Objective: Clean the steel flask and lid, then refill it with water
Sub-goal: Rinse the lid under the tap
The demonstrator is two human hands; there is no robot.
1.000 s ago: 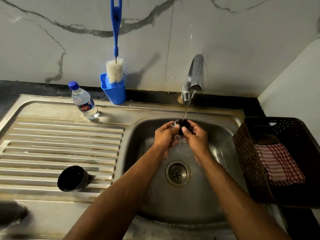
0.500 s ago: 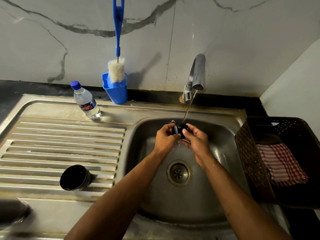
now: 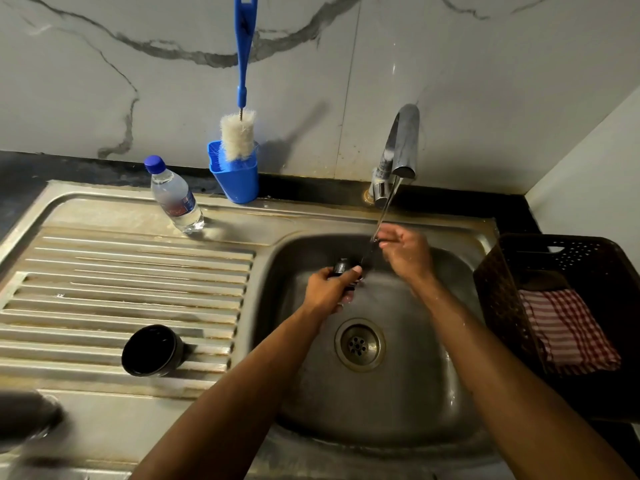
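Observation:
My left hand [image 3: 329, 289] grips a small dark lid part [image 3: 342, 266] over the sink basin [image 3: 433, 393], just left of the water stream [image 3: 384, 213] running from the tap [image 3: 401, 143]. My right hand [image 3: 405, 252] is raised beside the stream with relaxed fingers, apart from the lid part and holding nothing. A black cup-shaped lid [image 3: 152, 349] lies on its side on the ribbed drainboard [image 3: 104, 278]. A dark blurred object [image 3: 27, 417], possibly the flask, shows at the bottom left edge.
A blue bottle brush [image 3: 242, 98] stands in a blue holder [image 3: 235, 178] by the wall. A small water bottle [image 3: 175, 195] stands on the sink's back ledge. A dark basket [image 3: 519, 271] holding a red checked cloth [image 3: 568, 327] sits to the right.
My right hand has let go of the lid part and lifted up and right toward the stream. My left hand keeps hold of the part and has dropped slightly.

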